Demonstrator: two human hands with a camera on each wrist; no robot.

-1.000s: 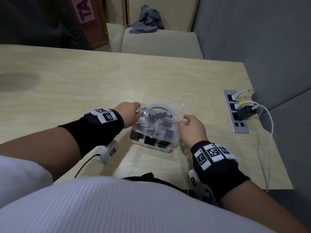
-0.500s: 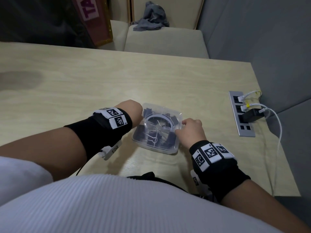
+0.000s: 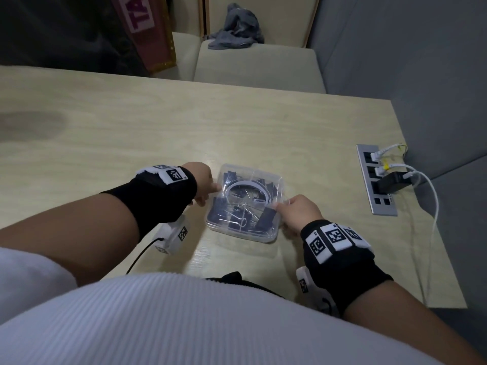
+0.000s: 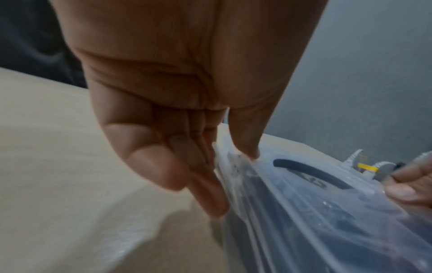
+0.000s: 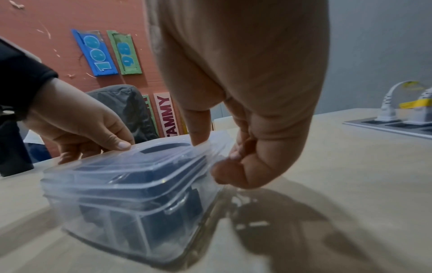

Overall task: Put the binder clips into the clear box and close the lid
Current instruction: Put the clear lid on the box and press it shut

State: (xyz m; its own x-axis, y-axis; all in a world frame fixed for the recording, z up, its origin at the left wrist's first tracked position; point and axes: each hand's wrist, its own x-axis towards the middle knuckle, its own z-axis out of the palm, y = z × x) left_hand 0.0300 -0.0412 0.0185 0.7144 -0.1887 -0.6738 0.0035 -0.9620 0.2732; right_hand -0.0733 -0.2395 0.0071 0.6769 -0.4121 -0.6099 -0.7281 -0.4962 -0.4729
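Observation:
The clear box [image 3: 243, 234] sits on the table [image 3: 131, 143] just in front of me, holding several black binder clips [image 3: 266, 218]. Its clear lid [image 3: 253, 177] lies flat on top. My left hand [image 3: 214, 192] pinches the left edge, thumb on the lid [image 4: 304, 177] and fingers [image 4: 210, 199] against the side. My right hand [image 3: 280, 212] pinches the right edge. In the right wrist view one fingertip [image 5: 198, 136] presses the lid [image 5: 145, 162] while the other fingers curl beside the rim of the box [image 5: 131, 208].
A silver power strip [image 3: 374, 196] with white cables and a black adapter is set into the table near its right edge. A padded seat [image 3: 258, 64] with a grey cloth [image 3: 234, 27] stands beyond the far edge. A grey wall runs along the right.
A second ago both hands held the lid tilted above the box. Now it lies flat on the box, and the hands have come down to its left and right edges.

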